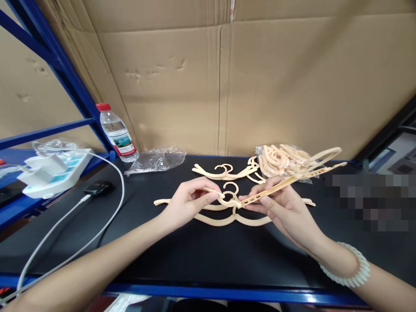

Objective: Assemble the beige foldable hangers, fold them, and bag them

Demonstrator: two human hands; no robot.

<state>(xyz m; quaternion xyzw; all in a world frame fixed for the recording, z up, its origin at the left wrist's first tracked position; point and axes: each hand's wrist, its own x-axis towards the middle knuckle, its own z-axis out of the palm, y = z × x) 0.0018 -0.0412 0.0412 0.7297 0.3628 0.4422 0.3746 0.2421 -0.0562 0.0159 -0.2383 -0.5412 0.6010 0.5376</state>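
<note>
My left hand (190, 200) pinches a small cream hook piece (222, 197) between thumb and fingers. My right hand (282, 207) grips a cream plastic hanger bar (292, 181) that slants up to the right, its near end meeting the hook piece. Both hands hover just above assembled cream hangers (227, 219) lying on the black table top (182, 251). More hangers (225, 172) lie further back. A clear bag of cream hanger parts (281, 159) sits behind my right hand.
A water bottle with a red cap (116, 133) stands at the back left beside a crumpled clear bag (157, 159). A white power strip with chargers (53, 171), a white cable (97, 216) and a black device (97, 187) lie left. Cardboard (221, 86) walls the back.
</note>
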